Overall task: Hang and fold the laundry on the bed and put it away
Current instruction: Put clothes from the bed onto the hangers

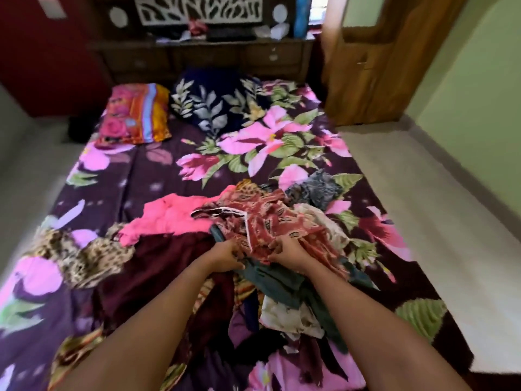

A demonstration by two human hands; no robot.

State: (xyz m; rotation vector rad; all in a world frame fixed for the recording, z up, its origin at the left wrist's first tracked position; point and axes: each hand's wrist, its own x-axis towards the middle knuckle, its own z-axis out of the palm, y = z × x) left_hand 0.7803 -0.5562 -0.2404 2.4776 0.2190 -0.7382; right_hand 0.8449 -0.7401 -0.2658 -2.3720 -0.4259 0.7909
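A heap of laundry lies on the near half of the bed (146, 176), which has a purple floral sheet. On top sits a red patterned garment (270, 218). My left hand (227, 253) and my right hand (289, 253) both grip its near edge, side by side. Around it lie a pink garment (169, 215), a maroon garment (158, 266), a teal garment (270, 280), a leopard-print piece (81, 255), a cream piece (287, 314) and a grey piece (318, 190).
Two pillows, one orange-pink (135, 114) and one navy with leaves (214, 105), lie at the head of the bed. A wooden headboard shelf (203, 43) holds small items. A wooden door (366, 57) stands at the right, with bare floor (423, 193) beside the bed.
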